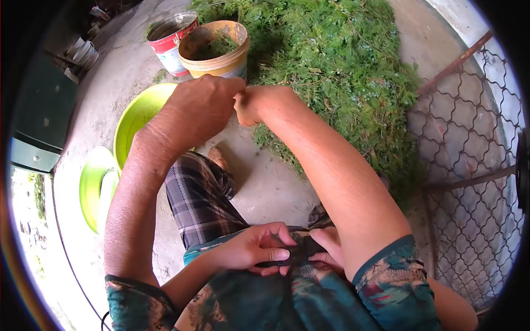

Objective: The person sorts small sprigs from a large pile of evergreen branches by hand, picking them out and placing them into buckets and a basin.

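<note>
My left hand (205, 99) is raised in front of me, its fingers curled closed and mostly turned away from view. Meeting it from the other side, my right hand (255, 105) is bent down at the wrist, with its visible part curled in. Whatever the two hold, if anything, is hidden. At my waist, another person's hands (251, 248) reach around from behind. They grip a black piece (298, 251), like a buckle or strap, over my patterned teal shirt (248, 303).
A large heap of green cut branches (342, 66) lies ahead to the right. A yellow-brown bucket (215, 49) and a red-white bucket (168, 41) stand left of it. Lime-green basins (130, 118) are at left. A wire mesh panel (469, 138) stands at right.
</note>
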A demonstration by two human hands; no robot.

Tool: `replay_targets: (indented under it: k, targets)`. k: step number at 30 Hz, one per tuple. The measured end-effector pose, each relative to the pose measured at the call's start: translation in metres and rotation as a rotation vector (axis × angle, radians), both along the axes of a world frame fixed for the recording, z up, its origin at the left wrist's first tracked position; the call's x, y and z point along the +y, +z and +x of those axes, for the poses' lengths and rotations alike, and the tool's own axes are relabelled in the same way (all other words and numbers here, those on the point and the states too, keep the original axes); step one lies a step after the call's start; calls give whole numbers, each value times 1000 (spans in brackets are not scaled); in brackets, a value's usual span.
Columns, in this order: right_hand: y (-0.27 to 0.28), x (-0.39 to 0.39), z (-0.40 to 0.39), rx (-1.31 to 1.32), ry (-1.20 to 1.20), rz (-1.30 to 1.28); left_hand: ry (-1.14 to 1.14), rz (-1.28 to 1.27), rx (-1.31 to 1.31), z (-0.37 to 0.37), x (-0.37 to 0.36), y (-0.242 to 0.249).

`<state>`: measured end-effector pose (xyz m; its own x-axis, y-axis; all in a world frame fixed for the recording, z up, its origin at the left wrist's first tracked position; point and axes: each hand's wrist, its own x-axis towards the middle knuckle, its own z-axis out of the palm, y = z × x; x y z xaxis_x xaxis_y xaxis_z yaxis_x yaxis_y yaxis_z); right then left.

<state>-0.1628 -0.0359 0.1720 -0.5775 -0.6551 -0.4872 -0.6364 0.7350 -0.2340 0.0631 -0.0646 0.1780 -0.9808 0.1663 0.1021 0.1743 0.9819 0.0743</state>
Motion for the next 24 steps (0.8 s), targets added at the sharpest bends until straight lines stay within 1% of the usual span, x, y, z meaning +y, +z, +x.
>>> replay_targets:
  k: [1, 2, 3, 5, 11, 12, 14, 24]
  targets:
    - [-16, -6, -6, 55, -44, 17, -8, 4, 3, 1, 1, 0]
    - [-12, -8, -3, 112, -86, 33, -15, 7, 8, -1, 0, 0]
    - [-6, -5, -2, 113, -92, 34, -20, 9, 13, -3, 1, 0]
    - [9, 2, 2, 101, 1, -11, -26, 16, 20, -3, 2, 1]
    - [2, -12, -11, 61, 44, 77, -8, 29, 43, -9, -4, 6]
    - [-3, -14, -10, 60, 44, 78, -7, 31, 46, -10, -5, 7]
    - [-12, -15, -7, 160, -82, 33, -14, 37, 54, -10, -1, 8]
    - [-6, -21, -2, 143, -26, 48, -5, 56, 101, -22, 4, 17]
